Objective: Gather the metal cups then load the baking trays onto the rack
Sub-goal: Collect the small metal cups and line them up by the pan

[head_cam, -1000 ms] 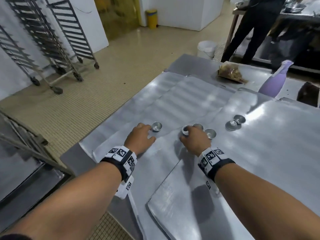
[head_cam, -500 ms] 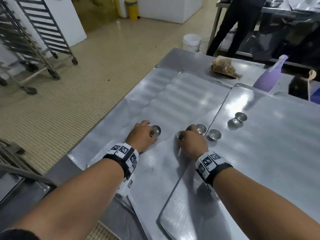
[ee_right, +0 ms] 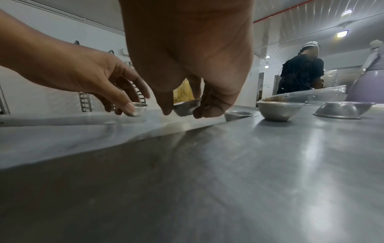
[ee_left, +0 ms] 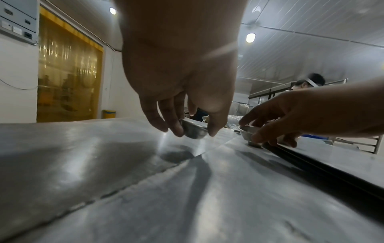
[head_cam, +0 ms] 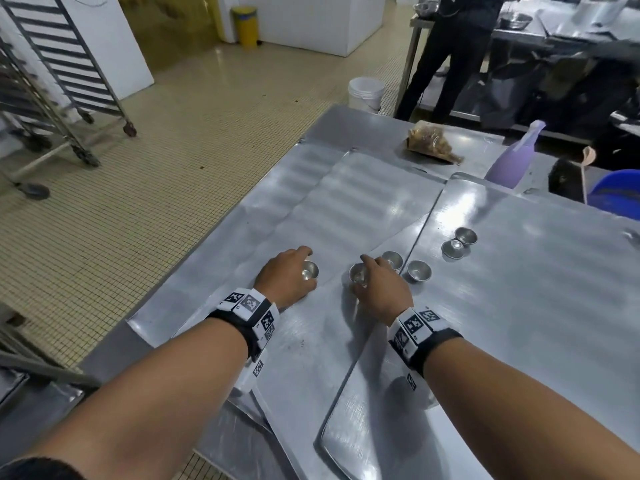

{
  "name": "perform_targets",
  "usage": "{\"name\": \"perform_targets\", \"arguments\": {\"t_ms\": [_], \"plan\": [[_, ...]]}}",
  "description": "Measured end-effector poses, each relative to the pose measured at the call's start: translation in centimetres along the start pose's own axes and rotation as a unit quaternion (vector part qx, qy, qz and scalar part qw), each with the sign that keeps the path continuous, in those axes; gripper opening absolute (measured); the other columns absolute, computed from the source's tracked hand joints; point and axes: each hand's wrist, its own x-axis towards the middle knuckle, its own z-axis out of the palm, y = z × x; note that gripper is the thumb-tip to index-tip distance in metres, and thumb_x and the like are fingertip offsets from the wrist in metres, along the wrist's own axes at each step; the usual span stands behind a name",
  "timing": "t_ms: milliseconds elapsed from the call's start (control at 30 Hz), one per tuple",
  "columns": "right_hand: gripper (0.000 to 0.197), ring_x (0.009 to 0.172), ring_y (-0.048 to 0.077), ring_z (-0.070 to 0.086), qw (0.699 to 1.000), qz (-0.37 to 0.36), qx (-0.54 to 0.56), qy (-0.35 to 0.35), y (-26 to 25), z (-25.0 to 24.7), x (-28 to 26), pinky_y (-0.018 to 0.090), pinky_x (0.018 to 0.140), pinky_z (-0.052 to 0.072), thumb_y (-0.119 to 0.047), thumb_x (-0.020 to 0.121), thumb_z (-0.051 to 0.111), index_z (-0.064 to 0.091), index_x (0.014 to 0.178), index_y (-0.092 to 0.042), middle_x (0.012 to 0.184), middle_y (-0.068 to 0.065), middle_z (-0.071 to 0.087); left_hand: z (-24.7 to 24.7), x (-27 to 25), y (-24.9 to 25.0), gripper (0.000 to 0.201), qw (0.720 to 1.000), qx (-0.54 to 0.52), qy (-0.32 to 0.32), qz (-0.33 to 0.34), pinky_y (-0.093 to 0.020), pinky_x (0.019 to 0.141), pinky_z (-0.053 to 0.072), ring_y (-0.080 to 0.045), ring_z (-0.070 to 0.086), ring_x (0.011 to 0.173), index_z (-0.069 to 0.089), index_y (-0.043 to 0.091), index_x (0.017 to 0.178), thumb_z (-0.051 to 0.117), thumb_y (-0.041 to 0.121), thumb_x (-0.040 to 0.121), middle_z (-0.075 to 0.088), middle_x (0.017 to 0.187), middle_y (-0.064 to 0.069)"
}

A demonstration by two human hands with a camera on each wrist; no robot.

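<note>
Several small metal cups lie on overlapping flat baking trays [head_cam: 519,306]. My left hand [head_cam: 306,268] pinches one cup [head_cam: 310,270] between thumb and fingers; in the left wrist view this cup [ee_left: 194,131] hangs just above its shadow. My right hand [head_cam: 362,276] grips a second cup [head_cam: 356,273], which is tilted in the right wrist view [ee_right: 187,107]. Just right of that hand stand two loose cups [head_cam: 392,259] [head_cam: 419,270]. Farther right, an upturned cup [head_cam: 454,248] lies beside another cup [head_cam: 465,235].
Wheeled tray racks [head_cam: 62,81] stand on the tiled floor at far left. At the table's back are a bag of food [head_cam: 431,142], a purple spray bottle [head_cam: 509,161] and a blue tub [head_cam: 616,192]. A person in black [head_cam: 446,53] stands behind, beside a white bucket [head_cam: 367,93].
My left hand has closed in on the cup it was beside and now pinches it. The right hand has taken hold of the leftmost cup of its cluster.
</note>
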Motion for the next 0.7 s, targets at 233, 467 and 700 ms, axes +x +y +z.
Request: {"name": "perform_targets", "arguments": {"t_ms": [233, 467, 700], "plan": [[0.053, 0.117, 0.033, 0.056, 0.999, -0.006, 0.037, 0.032, 1.5, -2.5, -3.8, 0.037, 0.091, 0.046, -0.030, 0.092, 0.064, 0.046, 0.140, -0.015, 0.143, 0.009, 0.041, 0.3, -3.0, 4.8, 0.054, 0.999, -0.044, -0.013, 0.021, -0.033, 0.092, 0.048, -0.027, 0.058, 0.111, 0.060, 0.013, 0.126, 0.072, 0.031, 0.077, 0.058, 0.125, -0.004], [0.052, 0.108, 0.036, 0.057, 0.996, 0.003, 0.081, 0.040, 6.1, -4.4, -10.7, 0.036, 0.089, 0.046, -0.025, 0.092, 0.063, 0.045, 0.140, -0.015, 0.130, 0.013, 0.046, 2.6, -6.5, 11.7, 0.049, 0.996, -0.045, -0.032, 0.076, -0.032, 0.087, 0.048, -0.023, 0.058, 0.105, 0.064, 0.014, 0.115, 0.076, 0.033, 0.071, 0.061, 0.115, -0.003], [0.055, 0.113, 0.033, 0.058, 0.992, 0.056, 0.104, 0.053, 14.6, -7.7, -19.0, 0.039, 0.099, 0.047, -0.028, 0.094, 0.062, 0.043, 0.143, -0.015, 0.136, 0.011, 0.044, 7.3, -10.6, 20.6, 0.051, 0.988, -0.050, -0.075, 0.123, -0.036, 0.095, 0.047, -0.021, 0.055, 0.110, 0.061, 0.020, 0.119, 0.072, 0.032, 0.071, 0.053, 0.122, 0.000]]}}
